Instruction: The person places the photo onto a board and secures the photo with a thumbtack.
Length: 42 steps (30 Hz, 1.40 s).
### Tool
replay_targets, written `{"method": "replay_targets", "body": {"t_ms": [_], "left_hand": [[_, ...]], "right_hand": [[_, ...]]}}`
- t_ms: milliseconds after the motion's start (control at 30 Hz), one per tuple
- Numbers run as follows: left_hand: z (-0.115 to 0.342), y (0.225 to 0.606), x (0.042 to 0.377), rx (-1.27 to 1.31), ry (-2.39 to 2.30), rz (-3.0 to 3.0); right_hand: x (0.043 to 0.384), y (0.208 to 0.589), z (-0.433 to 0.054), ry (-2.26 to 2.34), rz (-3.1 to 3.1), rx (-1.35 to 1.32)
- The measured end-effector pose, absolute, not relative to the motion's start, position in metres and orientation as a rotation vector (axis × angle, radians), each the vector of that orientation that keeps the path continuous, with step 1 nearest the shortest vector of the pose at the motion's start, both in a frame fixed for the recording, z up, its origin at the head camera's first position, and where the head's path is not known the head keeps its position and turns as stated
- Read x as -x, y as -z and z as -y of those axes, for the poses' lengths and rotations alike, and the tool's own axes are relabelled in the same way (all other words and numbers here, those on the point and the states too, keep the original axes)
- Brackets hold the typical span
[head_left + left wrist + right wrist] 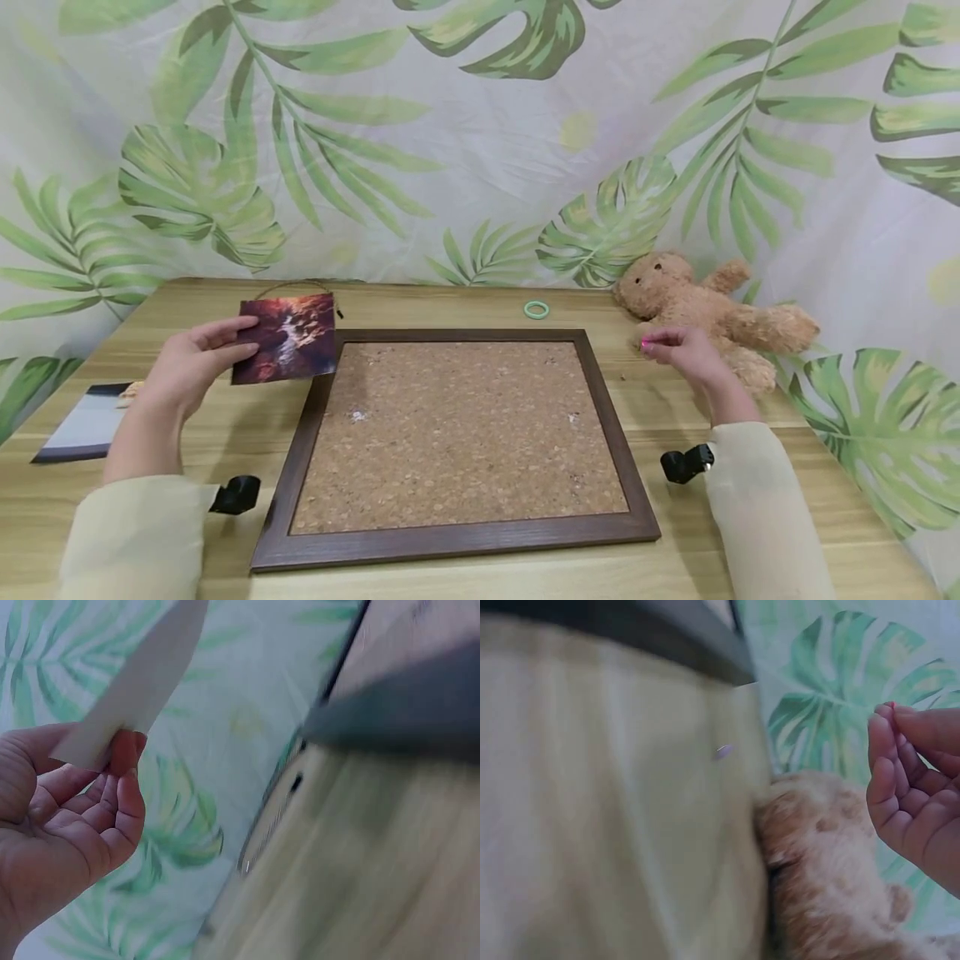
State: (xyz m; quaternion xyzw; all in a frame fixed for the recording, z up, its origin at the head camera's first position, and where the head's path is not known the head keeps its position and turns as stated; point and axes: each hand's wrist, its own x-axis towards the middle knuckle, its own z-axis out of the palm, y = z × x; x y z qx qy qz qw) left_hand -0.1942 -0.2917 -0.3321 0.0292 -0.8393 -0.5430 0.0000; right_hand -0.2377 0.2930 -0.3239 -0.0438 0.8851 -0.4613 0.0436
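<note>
My left hand (187, 362) pinches a square photo print (296, 342) by its left edge, between thumb and fingers. The print shows a dark purple and orange picture and is raised over the upper left corner of the cork board (465, 433). Its pale back (142, 686) faces the left wrist camera. At the right, my right hand (693, 362) pinches a tiny bright pink piece (646, 343) between thumb and fingertip, in front of the teddy bear (690, 304). Fingertips cover most of that piece, so I cannot tell its kind.
The board's dark brown wooden frame (457, 543) lies flat between the hands. A mint green ring (536, 310) sits behind it. Another print (82, 425) lies at the left. A tiny object (723, 751) rests on the table near the bear. A leaf-patterned cloth (480, 150) hangs behind.
</note>
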Motion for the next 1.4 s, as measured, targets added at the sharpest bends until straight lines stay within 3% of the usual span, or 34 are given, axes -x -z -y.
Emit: {"method": "replay_targets", "body": {"t_ms": [533,1033,1400], "left_hand": [[0.174,0.334,0.228,0.216,1.935,2.538],[0.053,0.358,0.243,0.14,2.129,2.469],[0.006,0.377,0.252,0.115,2.079,2.553]], "right_hand": [[0.249,0.314,-0.271,1.77,-2.735,0.092],[0.256,0.33,-0.247,1.831,-2.708,0.215],[0.27,0.344,-0.242,1.944,-2.615,0.272]]}}
